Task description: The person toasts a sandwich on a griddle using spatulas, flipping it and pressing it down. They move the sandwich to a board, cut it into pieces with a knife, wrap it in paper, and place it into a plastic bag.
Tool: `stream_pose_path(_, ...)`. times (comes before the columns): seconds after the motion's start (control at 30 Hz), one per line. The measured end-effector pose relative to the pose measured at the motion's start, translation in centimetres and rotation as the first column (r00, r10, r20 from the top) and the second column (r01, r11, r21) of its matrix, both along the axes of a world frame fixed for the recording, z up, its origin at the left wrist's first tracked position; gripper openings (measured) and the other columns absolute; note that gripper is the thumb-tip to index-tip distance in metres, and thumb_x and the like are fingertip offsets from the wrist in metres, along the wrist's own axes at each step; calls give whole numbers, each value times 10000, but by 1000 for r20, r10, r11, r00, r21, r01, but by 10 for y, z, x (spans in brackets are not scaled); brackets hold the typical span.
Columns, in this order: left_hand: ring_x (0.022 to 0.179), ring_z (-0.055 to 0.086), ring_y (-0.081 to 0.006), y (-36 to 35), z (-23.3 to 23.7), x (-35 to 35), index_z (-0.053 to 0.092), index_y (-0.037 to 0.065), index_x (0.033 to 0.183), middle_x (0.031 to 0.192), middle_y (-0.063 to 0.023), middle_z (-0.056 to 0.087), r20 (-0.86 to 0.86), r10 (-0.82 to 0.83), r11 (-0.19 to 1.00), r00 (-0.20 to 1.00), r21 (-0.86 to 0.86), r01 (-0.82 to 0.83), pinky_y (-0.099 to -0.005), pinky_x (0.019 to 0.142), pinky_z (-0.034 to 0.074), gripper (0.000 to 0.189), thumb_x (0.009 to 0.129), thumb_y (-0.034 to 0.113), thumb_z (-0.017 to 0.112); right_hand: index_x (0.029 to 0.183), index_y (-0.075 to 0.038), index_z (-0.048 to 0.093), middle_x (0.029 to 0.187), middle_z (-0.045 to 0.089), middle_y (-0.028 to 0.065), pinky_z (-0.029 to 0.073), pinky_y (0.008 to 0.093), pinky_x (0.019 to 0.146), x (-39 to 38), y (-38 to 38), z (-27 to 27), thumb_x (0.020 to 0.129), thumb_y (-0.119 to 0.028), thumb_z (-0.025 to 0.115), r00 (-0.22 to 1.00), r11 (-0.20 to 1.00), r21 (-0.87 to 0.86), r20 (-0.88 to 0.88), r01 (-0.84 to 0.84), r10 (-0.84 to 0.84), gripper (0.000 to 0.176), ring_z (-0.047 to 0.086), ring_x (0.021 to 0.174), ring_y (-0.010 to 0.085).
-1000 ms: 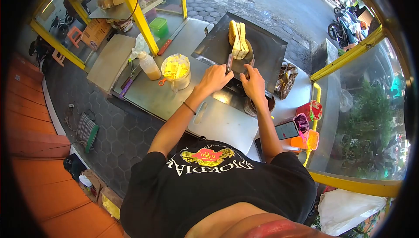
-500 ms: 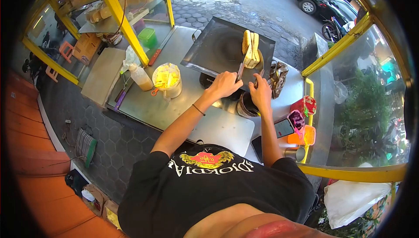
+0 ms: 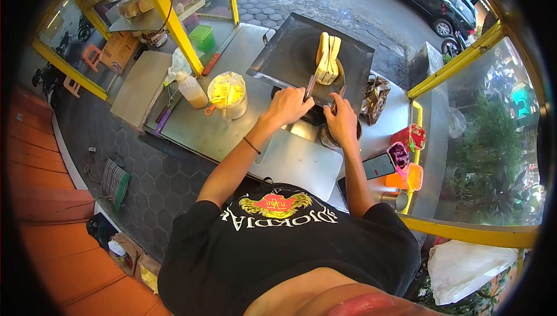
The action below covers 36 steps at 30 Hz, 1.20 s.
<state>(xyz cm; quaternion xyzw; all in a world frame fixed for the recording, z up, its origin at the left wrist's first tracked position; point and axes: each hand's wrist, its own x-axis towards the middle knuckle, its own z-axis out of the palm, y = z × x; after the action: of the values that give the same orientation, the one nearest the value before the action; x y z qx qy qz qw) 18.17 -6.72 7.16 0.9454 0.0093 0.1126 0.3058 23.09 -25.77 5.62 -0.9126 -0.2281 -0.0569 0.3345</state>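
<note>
Two slices of toasted bread (image 3: 328, 58) stand on edge, side by side, on the black square griddle (image 3: 284, 49). My left hand (image 3: 288, 107) is closed around a narrow metal spatula (image 3: 310, 87), whose tip reaches the near end of the bread. At the griddle's near edge, my right hand (image 3: 342, 121) is closed around a dark-handled tool (image 3: 333, 108). The far part of that tool is hard to make out beside the bread. Below the right hand sits a dark round tin (image 3: 329, 138), partly covered by the hand and wrist.
On the left of the metal counter (image 3: 301, 156) are a tub of margarine (image 3: 228, 98), a squeeze bottle (image 3: 191, 91), and a red-handled knife (image 3: 211, 64). To the right lie a brown foil packet (image 3: 375, 99), a phone (image 3: 379, 166), and several coloured containers, including an orange one (image 3: 406, 178).
The bread has turned slightly and tilts the other way on the griddle. Both hands have shifted a little with their tools. The view has moved slightly, and the car outside appears further along.
</note>
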Motion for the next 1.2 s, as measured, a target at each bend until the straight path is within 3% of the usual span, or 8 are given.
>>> stream_pose_path(0.27,679,695,-348,25,-27,30,645,-15,918,658,-140,698,30,120,992,992,-32,-119,-458,698,536,379,969,338,515,1199,-84,651,877,656,161,498,444,770,37,0,-5,856,-261,719,1000,997,66,8,-30,30,392,648,844,347)
stream_pose_path(0.37,730,664,-454,29,-26,32,630,-49,861,707,-256,665,81,142,983,987,-125,-131,-529,727,520,431,957,361,536,1191,-77,662,873,675,170,500,428,790,48,-4,-9,852,-265,723,997,992,123,-70,0,8,393,654,845,343)
stream_pose_path(0.43,729,675,-425,31,-20,29,631,-42,874,698,-218,679,80,133,981,988,-155,-120,-510,727,526,423,965,358,527,1193,-74,664,869,680,171,500,421,802,50,-7,-10,851,-266,723,995,989,147,-104,5,11,396,654,842,339)
stream_pose_path(0.7,736,702,-339,39,-17,17,644,-17,917,689,-113,716,87,165,966,982,-216,-144,-452,746,536,403,982,352,498,1182,-36,654,808,660,85,482,292,484,43,-17,-8,895,-256,716,960,945,322,-280,62,32,367,596,552,166)
stream_pose_path(1.0,757,705,-333,40,-16,14,649,-14,949,710,-110,722,87,191,937,978,-314,-155,-438,764,536,411,981,362,486,1284,-85,618,927,705,115,383,212,393,41,-39,-16,970,-363,630,851,869,486,-492,95,183,420,539,461,87)
stream_pose_path(1.1,737,692,-377,38,-25,15,632,-20,937,728,-175,708,108,162,958,981,-257,-130,-481,719,534,425,977,386,511,1316,-99,593,932,702,113,386,214,383,39,-50,-12,983,-409,602,818,908,416,-539,47,204,455,546,455,89)
stream_pose_path(1.17,732,676,-420,35,-34,16,613,-28,912,737,-227,684,114,167,976,979,-162,-148,-521,704,521,417,974,375,524,1315,-87,587,942,697,130,400,242,357,48,-55,-10,935,-482,649,855,966,246,-515,79,61,552,569,444,128)
stream_pose_path(1.2,733,673,-420,30,-29,11,605,-17,910,739,-217,685,95,184,979,978,-107,-173,-524,697,515,404,979,372,519,1269,-63,620,979,691,159,501,300,487,40,-52,10,902,-486,683,906,986,106,-416,126,-71,564,657,608,198)
